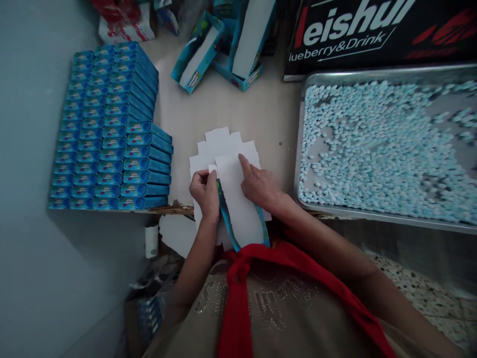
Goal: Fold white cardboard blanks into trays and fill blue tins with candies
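Observation:
A stack of flat white carton blanks [223, 144] lies at the table's front edge. On top, one blank with blue printed edges [238, 209] is partly folded. My left hand [204, 191] pinches its left flap, fingers closed on the card. My right hand [259, 184] presses down on the blank's white face, with the forefinger stretched forward.
A large block of stacked blue boxes [112, 129] fills the table's left side. A metal tray [372, 214] of small pale blue candies sits on the right. Open blue display cartons [201, 52] stand at the back, beside a dark printed box [372, 35].

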### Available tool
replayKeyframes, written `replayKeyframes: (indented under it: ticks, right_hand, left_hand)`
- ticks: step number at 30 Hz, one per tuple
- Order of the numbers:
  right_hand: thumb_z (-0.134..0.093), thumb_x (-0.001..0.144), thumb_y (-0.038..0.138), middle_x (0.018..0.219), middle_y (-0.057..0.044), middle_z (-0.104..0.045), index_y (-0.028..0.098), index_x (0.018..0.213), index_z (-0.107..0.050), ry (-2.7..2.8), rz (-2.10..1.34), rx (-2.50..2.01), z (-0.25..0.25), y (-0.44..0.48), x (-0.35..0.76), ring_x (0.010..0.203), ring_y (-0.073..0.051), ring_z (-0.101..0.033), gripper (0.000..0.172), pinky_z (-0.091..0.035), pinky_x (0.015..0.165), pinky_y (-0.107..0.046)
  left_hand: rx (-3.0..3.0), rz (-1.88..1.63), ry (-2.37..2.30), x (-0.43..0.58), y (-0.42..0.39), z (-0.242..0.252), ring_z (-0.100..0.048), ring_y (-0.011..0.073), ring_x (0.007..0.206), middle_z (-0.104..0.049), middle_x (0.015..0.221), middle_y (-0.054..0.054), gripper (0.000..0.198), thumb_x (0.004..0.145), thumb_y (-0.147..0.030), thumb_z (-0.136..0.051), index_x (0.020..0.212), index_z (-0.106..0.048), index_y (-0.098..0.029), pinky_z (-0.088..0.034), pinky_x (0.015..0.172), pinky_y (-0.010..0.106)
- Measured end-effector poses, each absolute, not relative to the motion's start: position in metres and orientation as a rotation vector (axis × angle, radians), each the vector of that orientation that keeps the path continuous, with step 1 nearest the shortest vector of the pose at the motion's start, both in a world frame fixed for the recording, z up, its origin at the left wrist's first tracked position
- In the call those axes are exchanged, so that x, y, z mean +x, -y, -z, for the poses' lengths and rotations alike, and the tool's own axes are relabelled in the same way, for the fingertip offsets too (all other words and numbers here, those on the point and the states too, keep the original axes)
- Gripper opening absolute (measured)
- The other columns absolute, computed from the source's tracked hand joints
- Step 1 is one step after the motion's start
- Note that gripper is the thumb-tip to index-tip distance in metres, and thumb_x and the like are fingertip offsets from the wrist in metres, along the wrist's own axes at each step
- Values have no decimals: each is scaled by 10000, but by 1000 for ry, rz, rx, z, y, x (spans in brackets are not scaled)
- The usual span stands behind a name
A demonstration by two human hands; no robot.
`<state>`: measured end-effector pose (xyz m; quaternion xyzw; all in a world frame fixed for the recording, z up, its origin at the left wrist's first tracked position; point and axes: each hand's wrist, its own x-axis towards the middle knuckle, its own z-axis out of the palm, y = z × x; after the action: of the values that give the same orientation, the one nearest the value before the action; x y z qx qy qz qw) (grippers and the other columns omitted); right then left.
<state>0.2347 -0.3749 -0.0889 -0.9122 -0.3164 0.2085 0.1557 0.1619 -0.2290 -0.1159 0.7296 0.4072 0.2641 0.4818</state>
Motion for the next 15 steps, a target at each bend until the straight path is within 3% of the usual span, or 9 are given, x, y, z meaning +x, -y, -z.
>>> replayKeyframes:
  ticks: [4,9,13,15]
  right_hand:
    - [-406,975,135,1408,-213,-680,164,1753,-120,874,-686,-2672,81,370,237,1061,-310,-738,829,-567,866,-399]
    - [-383,990,136,1337,-190,-701,202,1597,-460,1022,-747,-2652,72,367,238,1067,-312,-743,615,-548,897,-405]
    - [-432,949,160,1237,-204,-737,98,1657,-302,699,-613,-2569,87,375,234,1048,-313,-726,723,-541,910,-413]
    - [-459,936,213,1099,-166,-749,74,1643,-311,515,-493,-2474,100,382,230,980,-299,-710,736,-536,883,-403]
  left_hand:
    - [1969,-671,-839,159,230,119,-678,164,774,-732,810,6,82,888,-265,-721,839,-716,-199,-546,778,284]
    - [2370,-362,-389,164,207,111,-731,203,867,-789,849,17,142,858,-112,-735,788,-759,-233,-561,860,337]
    - [2410,-245,-286,159,201,107,-741,240,922,-809,932,57,29,890,-250,-809,896,-794,-226,-574,887,380]
    - [2343,-286,-335,154,207,108,-741,241,971,-805,1020,75,146,915,-273,-792,1048,-793,-214,-583,899,378]
